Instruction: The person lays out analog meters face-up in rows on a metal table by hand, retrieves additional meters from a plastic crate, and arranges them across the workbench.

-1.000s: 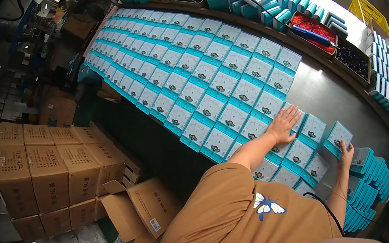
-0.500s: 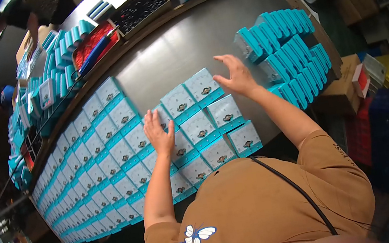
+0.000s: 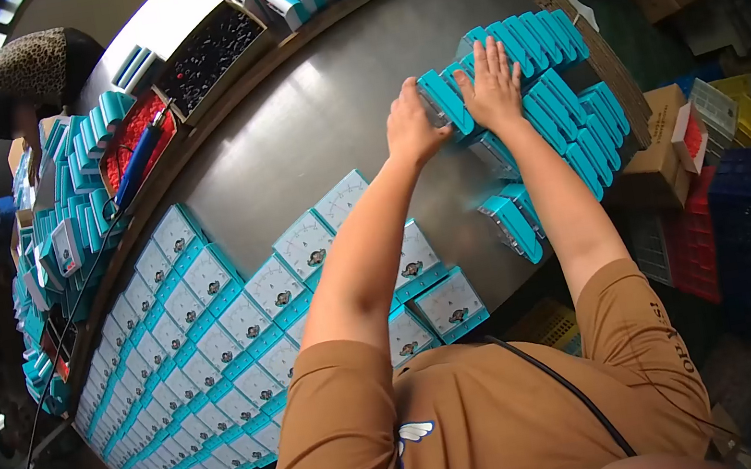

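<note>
"Starting in the middle, what is the left hand doing?"

"Its fingers are bent against the see-through face of a blue-green box. I can't tell if they pinch it."

"And the right hand?"

"It is held flat, with straight fingers and the thumb out, over the row of standing boxes. The blue-green box is between the two hands, on its edge and leaning a bit."

"How would you do this bit well?"

"I'd put one hand on each side so it can't tip, line it up with its neighbors, and push softly. The clear face might scratch. I'd also mind the small bunch under the right arm, since a bump could knock it."

"What's farther out?"

"Left of the left hand, nearer the body, flat boxes lie in rows on the tabletop. Beyond that hand are black bits and red bits."
</note>
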A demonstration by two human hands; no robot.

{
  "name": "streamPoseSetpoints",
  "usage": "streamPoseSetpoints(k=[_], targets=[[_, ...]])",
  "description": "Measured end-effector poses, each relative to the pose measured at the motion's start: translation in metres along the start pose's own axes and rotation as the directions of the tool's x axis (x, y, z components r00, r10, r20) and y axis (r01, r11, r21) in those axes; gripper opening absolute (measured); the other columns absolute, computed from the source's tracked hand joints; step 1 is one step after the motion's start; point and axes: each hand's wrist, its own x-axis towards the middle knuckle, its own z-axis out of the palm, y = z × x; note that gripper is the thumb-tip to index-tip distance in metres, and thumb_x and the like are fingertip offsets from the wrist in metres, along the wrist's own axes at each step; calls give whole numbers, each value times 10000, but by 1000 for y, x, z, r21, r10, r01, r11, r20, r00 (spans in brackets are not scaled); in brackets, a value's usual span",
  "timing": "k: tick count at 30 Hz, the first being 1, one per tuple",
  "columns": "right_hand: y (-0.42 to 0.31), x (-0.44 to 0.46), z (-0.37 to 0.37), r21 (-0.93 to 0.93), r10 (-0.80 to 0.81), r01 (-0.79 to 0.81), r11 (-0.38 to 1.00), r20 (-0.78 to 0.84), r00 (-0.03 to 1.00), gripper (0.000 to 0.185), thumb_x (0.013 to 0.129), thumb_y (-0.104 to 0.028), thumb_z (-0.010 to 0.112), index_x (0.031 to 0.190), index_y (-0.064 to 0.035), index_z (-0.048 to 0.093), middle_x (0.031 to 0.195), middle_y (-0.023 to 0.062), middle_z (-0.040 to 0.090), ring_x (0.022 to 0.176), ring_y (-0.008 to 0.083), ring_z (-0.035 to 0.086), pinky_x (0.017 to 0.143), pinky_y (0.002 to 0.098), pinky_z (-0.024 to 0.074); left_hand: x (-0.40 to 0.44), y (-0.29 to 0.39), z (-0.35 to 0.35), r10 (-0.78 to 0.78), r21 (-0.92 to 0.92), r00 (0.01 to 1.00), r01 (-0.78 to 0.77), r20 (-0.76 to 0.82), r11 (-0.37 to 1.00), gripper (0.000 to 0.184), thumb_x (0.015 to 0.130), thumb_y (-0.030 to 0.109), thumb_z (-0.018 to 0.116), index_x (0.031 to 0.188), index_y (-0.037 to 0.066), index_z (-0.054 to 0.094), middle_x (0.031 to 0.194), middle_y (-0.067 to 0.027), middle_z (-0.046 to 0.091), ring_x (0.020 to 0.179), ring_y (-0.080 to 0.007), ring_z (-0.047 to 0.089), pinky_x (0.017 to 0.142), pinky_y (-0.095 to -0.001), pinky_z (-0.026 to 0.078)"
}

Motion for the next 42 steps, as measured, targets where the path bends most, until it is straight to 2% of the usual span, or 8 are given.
streamPoseSetpoints(k=[4, 7, 12, 19, 23, 30, 35, 42], targets=[[1, -2, -4, 56, -35, 36, 998, -28, 999, 1014, 928, -721, 405, 1568, 30, 172, 1642, 233, 154, 1538, 360, 99, 1213, 573, 67, 2, -16, -10, 91, -121, 980, -113, -176, 986, 915, 588, 199, 847, 1375, 15, 419, 1229, -212, 568, 1183, -374, 556, 1011, -424, 465], [-5, -13, -19, -35, -103, 101, 994, -82, 991, 1129, 765, -647, 712, 1537, 33, 247, 1608, 236, 226, 1523, 375, 134, 1219, 556, 59, -8, -42, -91, 151, -36, 932, -172, -329, 984, 907, 579, 198, 852, 1368, 9, 445, 1215, -204, 571, 1171, -363, 558, 1014, -417, 464], [-26, -15, -40, -117, -241, 251, 961, 93, 966, 992, 675, -335, 871, 1467, -18, 366, 1294, 155, 519, 1202, 339, 511, 1002, 441, 455, -71, -103, -254, -80, 565, 992, 122, -99, 816, 932, 579, 214, 839, 1401, 13, 447, 1211, -176, 585, 1150, -360, 560, 1008, -425, 473], [-113, -9, -39, 227, -316, 327, 917, -85, 945, 1028, 674, -396, 875, 1469, -18, 343, 1236, 190, 587, 1128, 393, 591, 946, 452, 501, -164, -182, -259, -345, 816, 937, 156, 57, 557, 980, 672, 241, 776, 1511, -4, 333, 1506, -190, 426, 1386, -346, 413, 1139, -433, 374], [-229, -28, -10, 830, -276, 7, 557, 177, 945, 967, 696, -475, 868, 1371, -7, 357, 1224, 261, 604, 1108, 368, 635, 946, 414, 510, -184, -210, -206, -287, 563, 925, 380, -250, 734, 783, 873, 253, 530, 1556, -13, 253, 1634, -201, 216, 1513, -348, 208, 1228, -480, 170], [-309, -70, 77, 711, -206, -486, 507, 648, 733, 780, 721, -428, 882, 1245, 1, 495, 1108, 196, 643, 1005, 248, 649, 884, 349, 519, -206, -200, -182, -152, 499, 890, 374, -429, 782, 741, 913, 309, 519, 1586, 139, 261, 1651, -138, 212, 1527, -306, 186, 1234, -488, 143], [-266, -45, 71, 852, -228, -397, 340, 484, 845, 720, 705, -332, 908, 1230, -6, 541, 1050, 159, 667, 922, 213, 679, 774, 342, 559, -204, -197, -183, -128, 537, 893, 368, -432, 759, 711, 929, 381, 543, 1583, 285, 283, 1649, -141, 215, 1517, -327, 206, 1228, -493, 151], [-211, -46, 71, 528, -58, -230, 818, 473, 879, 736, 779, -467, 801, 1307, -18, 556, 1204, 201, 651, 1158, 362, 605, 1018, 441, 464, -203, -194, -183, -112, 575, 899, 361, -423, 734, 664, 936, 432, 546, 1559, 327, 343, 1648, -137, 221, 1510, -337, 213, 1216, -499, 175]])
